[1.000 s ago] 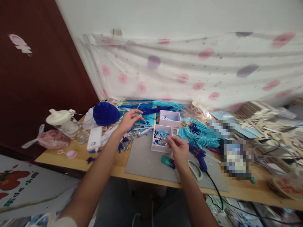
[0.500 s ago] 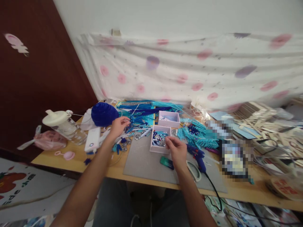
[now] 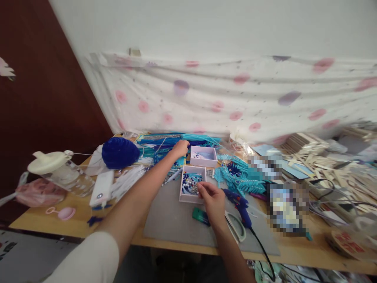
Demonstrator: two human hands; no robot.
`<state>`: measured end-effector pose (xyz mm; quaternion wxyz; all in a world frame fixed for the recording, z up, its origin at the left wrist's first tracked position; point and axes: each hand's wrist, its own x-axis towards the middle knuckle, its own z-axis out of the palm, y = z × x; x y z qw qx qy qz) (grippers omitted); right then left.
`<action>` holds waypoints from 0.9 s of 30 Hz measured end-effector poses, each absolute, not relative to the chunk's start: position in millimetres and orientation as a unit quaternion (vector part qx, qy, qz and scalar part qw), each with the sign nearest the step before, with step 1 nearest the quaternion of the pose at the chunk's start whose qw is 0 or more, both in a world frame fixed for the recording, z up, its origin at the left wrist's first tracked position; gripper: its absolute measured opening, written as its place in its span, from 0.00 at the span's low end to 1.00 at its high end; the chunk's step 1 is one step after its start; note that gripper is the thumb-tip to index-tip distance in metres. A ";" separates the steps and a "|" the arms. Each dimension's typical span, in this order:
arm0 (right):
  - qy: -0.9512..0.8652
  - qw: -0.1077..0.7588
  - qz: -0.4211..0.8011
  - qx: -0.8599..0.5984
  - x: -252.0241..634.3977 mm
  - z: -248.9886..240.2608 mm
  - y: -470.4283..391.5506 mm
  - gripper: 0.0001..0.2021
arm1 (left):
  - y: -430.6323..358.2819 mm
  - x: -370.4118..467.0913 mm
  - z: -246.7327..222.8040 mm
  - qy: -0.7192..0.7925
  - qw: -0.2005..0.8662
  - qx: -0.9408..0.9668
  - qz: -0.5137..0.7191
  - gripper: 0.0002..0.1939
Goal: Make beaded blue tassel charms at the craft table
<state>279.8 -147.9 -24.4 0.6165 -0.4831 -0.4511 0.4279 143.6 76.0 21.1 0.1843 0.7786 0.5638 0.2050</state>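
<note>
My left hand [image 3: 181, 148] is stretched far forward, fingers curled together at the bundle of blue chenille stems [image 3: 165, 144] and beside the rear white box [image 3: 204, 156]. What its fingertips hold, if anything, is hidden. My right hand [image 3: 212, 198] pinches thumb and fingers together over the right side of the front white box [image 3: 192, 199], which contains blue, white and silver beads [image 3: 190, 181]. Anything in that pinch is too small to make out. Below the box, a green lighter [image 3: 200, 215] lies partly behind my right wrist.
A blue glue gun [image 3: 240, 204] and pale-handled scissors [image 3: 238, 230] lie right of my right forearm. Turquoise feather-like pieces [image 3: 235, 173] lie behind them. Wooden sticks [image 3: 321, 157] cover the right side. At left are a dark blue chenille roll [image 3: 120, 152], a white device [image 3: 101, 188] and a lidded jug [image 3: 63, 169].
My left hand has moved right and forward, from the blue strands on the left to beside the rear box. My right hand stays at the bead box. The view has shifted somewhat.
</note>
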 end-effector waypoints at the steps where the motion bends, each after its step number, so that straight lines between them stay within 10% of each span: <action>1: -0.450 0.616 0.430 -0.483 279.9 -25.0 -148.0 0.14 | 86.4 150.5 16.5 0.566 0.189 0.779 0.190 0.14; 27: -0.453 0.611 0.450 -0.468 284.7 -29.9 -147.9 0.13 | 118.5 186.3 53.8 0.486 0.186 0.828 0.211 0.10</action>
